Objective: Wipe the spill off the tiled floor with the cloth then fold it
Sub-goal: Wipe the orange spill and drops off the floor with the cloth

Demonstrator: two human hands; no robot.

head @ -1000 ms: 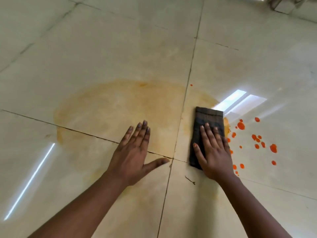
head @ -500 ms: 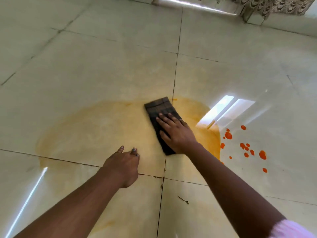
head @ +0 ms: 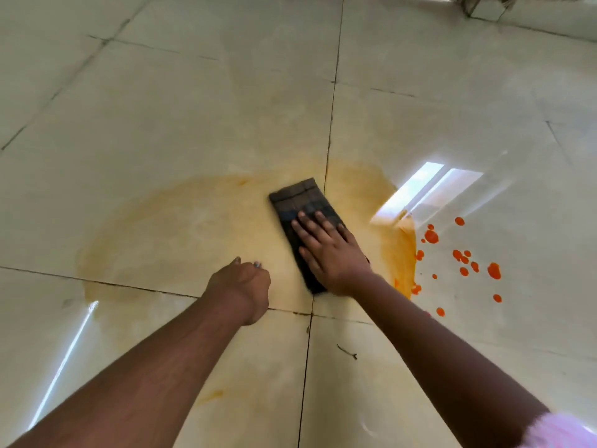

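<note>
The head view looks down on a pale tiled floor [head: 193, 108] crossed by dark grout lines. A dark folded cloth [head: 298, 202] lies flat on the floor just left of the grout line that runs away from the person, inside a wide, thin orange smear [head: 181, 227]. The right hand [head: 329, 250] presses on the near half of the cloth with straight, spread fingers; the cloth's far end shows bare beyond the fingertips. The left hand [head: 240, 286] rests on the floor just left of the cloth, apart from it, with its fingers curled under and holding nothing. To the right of the cloth, thicker orange liquid gathers along the smear's edge, and beyond it a scatter of bright orange drops [head: 462, 257] sits on the tile. A window's reflection [head: 426, 189] shines on the glossy tile above the drops. A small dark twig [head: 347, 350] lies between the forearms.
</note>
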